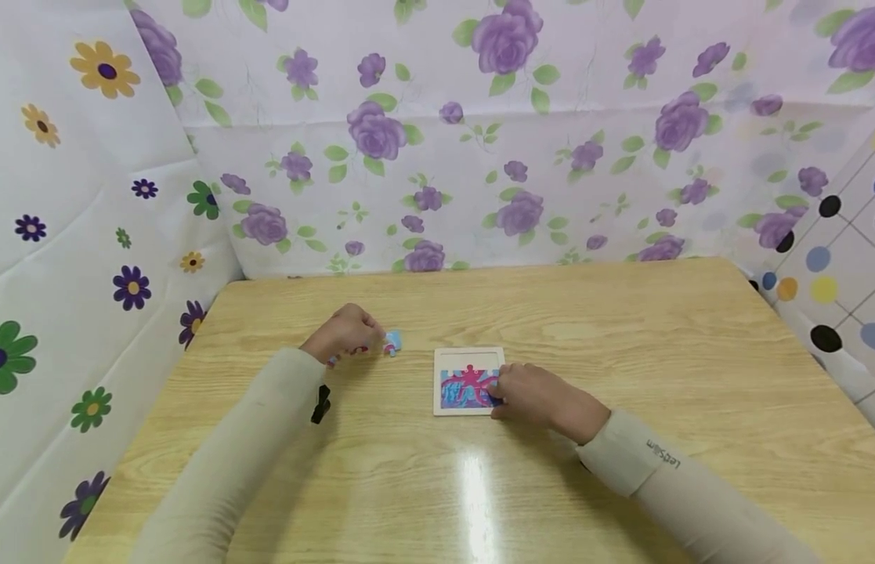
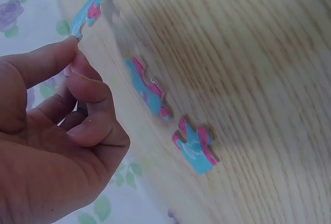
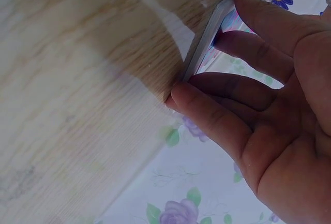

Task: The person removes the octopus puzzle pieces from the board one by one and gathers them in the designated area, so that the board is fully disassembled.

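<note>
My left hand [image 1: 348, 329] pinches a blue and pink jigsaw piece [image 2: 89, 16] between thumb and forefinger, its other fingers curled inward. On the table below that hand lie two more pieces, a blue one with a pink notched edge [image 2: 146, 87] and another blue and pink piece [image 2: 196, 145]. To the right is a wooden puzzle tray [image 1: 438, 384] with a pink octopus picture [image 1: 468, 389] filling its lower part; bare board shows along the top. My right hand [image 1: 539, 395] grips the tray's right side, thumb at the near corner, one finger reaching over the picture.
The pale wood table [image 1: 606, 329] carries a bright glare strip in front of the tray. Flowered cloth [image 1: 451, 180] rises behind the table, with patterned sheets at the left and right. A small black item [image 1: 321, 404] shows beside the left wrist.
</note>
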`<state>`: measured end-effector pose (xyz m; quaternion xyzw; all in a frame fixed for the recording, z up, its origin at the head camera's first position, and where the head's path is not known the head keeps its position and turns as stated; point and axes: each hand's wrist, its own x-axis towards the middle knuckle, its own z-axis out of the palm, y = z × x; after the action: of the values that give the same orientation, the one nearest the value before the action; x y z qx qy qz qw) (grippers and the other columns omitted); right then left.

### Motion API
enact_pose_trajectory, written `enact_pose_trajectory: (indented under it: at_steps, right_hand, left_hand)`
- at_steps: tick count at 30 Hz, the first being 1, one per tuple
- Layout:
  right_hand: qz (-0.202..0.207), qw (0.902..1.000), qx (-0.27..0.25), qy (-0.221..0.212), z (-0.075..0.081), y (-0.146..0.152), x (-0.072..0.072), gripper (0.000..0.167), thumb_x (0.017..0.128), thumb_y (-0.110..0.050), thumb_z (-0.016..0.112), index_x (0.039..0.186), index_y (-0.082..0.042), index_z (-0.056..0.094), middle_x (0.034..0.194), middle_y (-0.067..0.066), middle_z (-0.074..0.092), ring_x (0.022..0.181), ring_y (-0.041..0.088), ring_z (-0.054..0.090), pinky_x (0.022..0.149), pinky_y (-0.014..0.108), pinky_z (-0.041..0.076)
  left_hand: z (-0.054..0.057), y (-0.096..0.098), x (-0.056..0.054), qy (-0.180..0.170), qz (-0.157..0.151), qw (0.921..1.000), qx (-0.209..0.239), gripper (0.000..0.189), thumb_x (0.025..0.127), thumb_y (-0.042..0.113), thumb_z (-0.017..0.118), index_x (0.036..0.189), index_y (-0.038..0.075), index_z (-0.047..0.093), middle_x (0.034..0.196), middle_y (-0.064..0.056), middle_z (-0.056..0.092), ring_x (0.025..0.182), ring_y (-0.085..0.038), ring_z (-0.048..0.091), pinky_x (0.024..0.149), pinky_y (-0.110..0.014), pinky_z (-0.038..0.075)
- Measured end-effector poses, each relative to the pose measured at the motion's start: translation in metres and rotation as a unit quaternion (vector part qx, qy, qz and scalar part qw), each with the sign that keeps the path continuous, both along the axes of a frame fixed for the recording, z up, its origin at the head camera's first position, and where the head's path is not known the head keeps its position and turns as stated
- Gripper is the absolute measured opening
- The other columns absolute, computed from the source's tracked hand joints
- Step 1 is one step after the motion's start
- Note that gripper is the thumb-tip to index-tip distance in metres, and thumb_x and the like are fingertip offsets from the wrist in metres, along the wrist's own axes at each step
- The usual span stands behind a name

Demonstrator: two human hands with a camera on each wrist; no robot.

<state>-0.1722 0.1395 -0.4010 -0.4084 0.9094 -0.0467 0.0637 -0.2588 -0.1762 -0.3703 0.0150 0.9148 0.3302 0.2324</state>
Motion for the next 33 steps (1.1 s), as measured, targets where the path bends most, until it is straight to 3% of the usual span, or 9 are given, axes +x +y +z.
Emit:
enact_pose_trajectory:
  at_steps: [3, 5, 9, 13, 19, 22, 27, 33]
  right_hand:
    - [0.004, 1.0, 0.002, 0.006, -0.001, -0.001, 0.0, 0.021, 0.09, -0.025, 0.077, 0.09, -0.004, 0.073, 0.072, 0.002, 0.053, 0.064, 0.012, 0.042, 0.059, 0.024, 0.041]
    - [0.008, 0.9999, 0.003, 0.012, -0.001, -0.001, 0.0, 0.021, 0.09, -0.025, 0.076, 0.089, -0.004, 0.072, 0.071, 0.002, 0.053, 0.064, 0.012, 0.043, 0.06, 0.024, 0.041]
    - [0.011, 0.9998, 0.008, 0.017, 0.0, -0.001, 0.0, 0.021, 0.09, -0.025, 0.076, 0.089, -0.005, 0.072, 0.071, 0.002, 0.053, 0.064, 0.011, 0.043, 0.06, 0.024, 0.041]
    - [0.001, 0.9999, 0.011, 0.007, 0.001, -0.001, 0.0, 0.023, 0.09, -0.027, 0.076, 0.092, -0.004, 0.073, 0.072, 0.001, 0.052, 0.065, 0.012, 0.041, 0.06, 0.025, 0.04]
    - [-0.002, 0.9999, 0.013, 0.0, 0.0, -0.002, 0.0, 0.023, 0.091, -0.027, 0.075, 0.094, -0.005, 0.073, 0.073, 0.001, 0.052, 0.065, 0.011, 0.041, 0.061, 0.024, 0.039]
    - [0.0, 0.9999, 0.011, 0.001, 0.0, -0.001, 0.001, 0.022, 0.091, -0.026, 0.075, 0.093, -0.004, 0.073, 0.073, 0.002, 0.053, 0.065, 0.012, 0.043, 0.06, 0.025, 0.04]
    - [-0.005, 0.9999, 0.01, -0.001, -0.001, -0.001, 0.002, 0.023, 0.091, -0.026, 0.075, 0.095, -0.003, 0.074, 0.074, 0.003, 0.054, 0.065, 0.012, 0.043, 0.06, 0.025, 0.041]
    - [-0.003, 0.9999, 0.004, 0.01, -0.002, 0.0, 0.002, 0.021, 0.09, -0.024, 0.076, 0.091, -0.004, 0.073, 0.073, 0.004, 0.055, 0.065, 0.012, 0.045, 0.061, 0.026, 0.042]
  left_hand:
    - [-0.001, -0.003, -0.002, 0.004, 0.005, 1.0, -0.006, 0.026, 0.1, 0.018, 0.06, 0.116, 0.0, 0.07, 0.062, -0.001, 0.049, 0.05, -0.011, 0.039, 0.062, -0.035, 0.043]
    - [-0.003, -0.004, -0.004, 0.007, 0.011, 0.9998, -0.016, 0.024, 0.1, 0.018, 0.061, 0.112, 0.0, 0.071, 0.061, 0.0, 0.045, 0.048, -0.01, 0.035, 0.06, -0.035, 0.044]
    - [-0.006, -0.004, -0.009, 0.006, 0.017, 0.9993, -0.033, 0.02, 0.099, 0.018, 0.062, 0.106, 0.001, 0.072, 0.058, 0.002, 0.04, 0.046, -0.008, 0.03, 0.051, -0.031, 0.039]
    - [-0.009, -0.004, -0.013, 0.001, 0.021, 0.9995, -0.023, 0.018, 0.099, 0.016, 0.062, 0.102, 0.001, 0.071, 0.066, 0.0, 0.047, 0.048, -0.009, 0.034, 0.05, -0.028, 0.038]
    - [-0.009, -0.001, -0.016, -0.014, 0.024, 0.9996, 0.001, 0.014, 0.098, 0.011, 0.06, 0.091, 0.0, 0.067, 0.054, 0.002, 0.036, 0.045, -0.008, 0.028, 0.045, -0.025, 0.028]
    - [-0.01, 0.0, -0.017, -0.019, 0.024, 0.9995, -0.008, 0.017, 0.098, 0.012, 0.061, 0.085, 0.001, 0.065, 0.051, 0.004, 0.031, 0.044, -0.008, 0.026, 0.044, -0.025, 0.026]
    - [-0.012, -0.002, -0.018, -0.006, 0.016, 0.9991, -0.039, 0.02, 0.099, 0.014, 0.06, 0.084, 0.004, 0.068, 0.057, 0.003, 0.04, 0.048, -0.008, 0.033, 0.05, -0.026, 0.035]
    - [-0.015, -0.003, -0.019, -0.006, -0.001, 0.9992, -0.039, 0.045, 0.1, 0.013, 0.056, 0.056, 0.014, 0.047, 0.05, 0.002, 0.039, 0.045, -0.01, 0.031, 0.048, -0.026, 0.034]
